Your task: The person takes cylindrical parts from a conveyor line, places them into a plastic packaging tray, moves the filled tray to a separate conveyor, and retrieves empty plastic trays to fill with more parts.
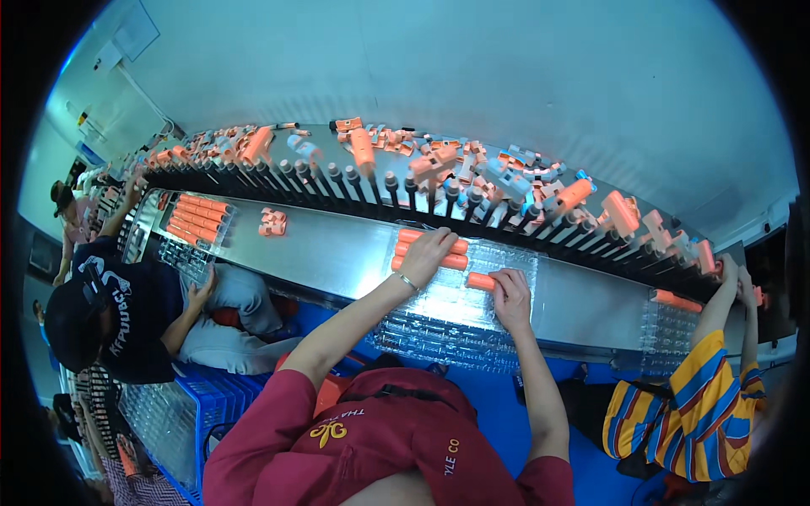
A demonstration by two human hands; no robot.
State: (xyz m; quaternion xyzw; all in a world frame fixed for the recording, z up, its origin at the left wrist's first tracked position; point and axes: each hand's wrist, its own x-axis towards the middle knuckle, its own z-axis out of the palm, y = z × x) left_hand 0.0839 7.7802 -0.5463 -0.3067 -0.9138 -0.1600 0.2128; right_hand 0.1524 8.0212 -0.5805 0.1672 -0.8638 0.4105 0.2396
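In front of me a clear plastic blister tray [405, 325] lies across the metal bench edge, with several orange plastic tubes [453, 262] side by side at its upper left. My left hand [429, 255] is over these tubes, its fingers closed around one of them and partly hiding the others. My right hand [510, 297] pinches the right end of another orange tube [481, 282] above the tray, just right of the row.
Beyond the tray runs a row of upright black pegs [392, 187], some capped with orange parts, with a heap of orange and blue parts [481, 164] behind. Co-workers sit at left [126, 312] and right [683, 413]. A blue crate [219, 401] stands at lower left.
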